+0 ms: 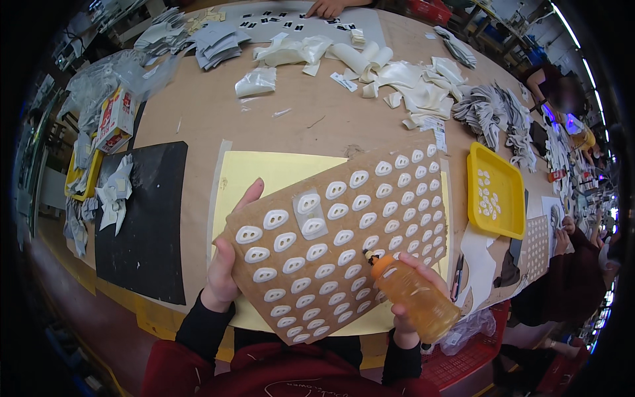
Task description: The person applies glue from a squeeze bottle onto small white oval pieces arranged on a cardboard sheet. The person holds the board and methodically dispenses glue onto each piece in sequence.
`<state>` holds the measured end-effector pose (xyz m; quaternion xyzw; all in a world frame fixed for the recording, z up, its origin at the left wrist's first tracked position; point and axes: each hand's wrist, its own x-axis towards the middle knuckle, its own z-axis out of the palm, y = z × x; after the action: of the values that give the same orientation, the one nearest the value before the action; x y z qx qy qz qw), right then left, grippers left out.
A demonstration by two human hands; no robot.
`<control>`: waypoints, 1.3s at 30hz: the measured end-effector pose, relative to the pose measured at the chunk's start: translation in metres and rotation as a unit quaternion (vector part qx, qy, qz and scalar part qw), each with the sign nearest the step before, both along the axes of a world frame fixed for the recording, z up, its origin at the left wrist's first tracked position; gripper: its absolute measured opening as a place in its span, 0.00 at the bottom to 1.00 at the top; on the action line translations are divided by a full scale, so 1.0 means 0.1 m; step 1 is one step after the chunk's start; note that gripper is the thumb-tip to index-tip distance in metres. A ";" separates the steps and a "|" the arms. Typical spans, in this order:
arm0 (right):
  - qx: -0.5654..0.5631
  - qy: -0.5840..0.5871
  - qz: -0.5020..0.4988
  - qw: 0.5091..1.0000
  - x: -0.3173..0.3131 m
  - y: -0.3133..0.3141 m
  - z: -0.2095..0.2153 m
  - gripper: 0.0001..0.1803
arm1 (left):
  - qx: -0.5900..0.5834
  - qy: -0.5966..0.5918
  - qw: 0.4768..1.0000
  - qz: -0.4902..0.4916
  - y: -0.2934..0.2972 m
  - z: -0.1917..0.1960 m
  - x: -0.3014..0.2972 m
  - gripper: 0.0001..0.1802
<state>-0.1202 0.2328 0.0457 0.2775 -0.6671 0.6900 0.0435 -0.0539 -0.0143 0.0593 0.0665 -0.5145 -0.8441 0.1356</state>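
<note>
Grips the cardboard sheet [268, 239] of white pieces [325, 270] by its left corner in the left hand [223, 278], masking yellow paper [271, 165]; curls the right hand [403, 321] around an amber bottle [420, 301], partly blocking the sheet. Has a black mat [142, 231] toward the table's [284, 126] left edge, yellow tray [506, 192] toward the right.

Brown board [330, 241] being held aslant, its face being covered by rows of white rounded pieces [317, 252] with paired holes, two being overlaid by clear film [309, 214], bottle [426, 304] of amber liquid being gripped tilted at the board's lower right, orange cap [381, 266] and dark nozzle [368, 254] being pointed boardward.
</note>
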 end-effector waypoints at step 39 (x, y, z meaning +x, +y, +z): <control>0.017 0.020 -0.085 0.996 -0.08 0.02 0.06 0.36 | -0.009 0.006 1.000 -0.023 -0.02 -0.05 0.08 0.54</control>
<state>-0.1279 0.2352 0.0521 0.2344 -0.6989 0.6666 0.1106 -0.0459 -0.0165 0.0543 0.0484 -0.5227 -0.8426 0.1202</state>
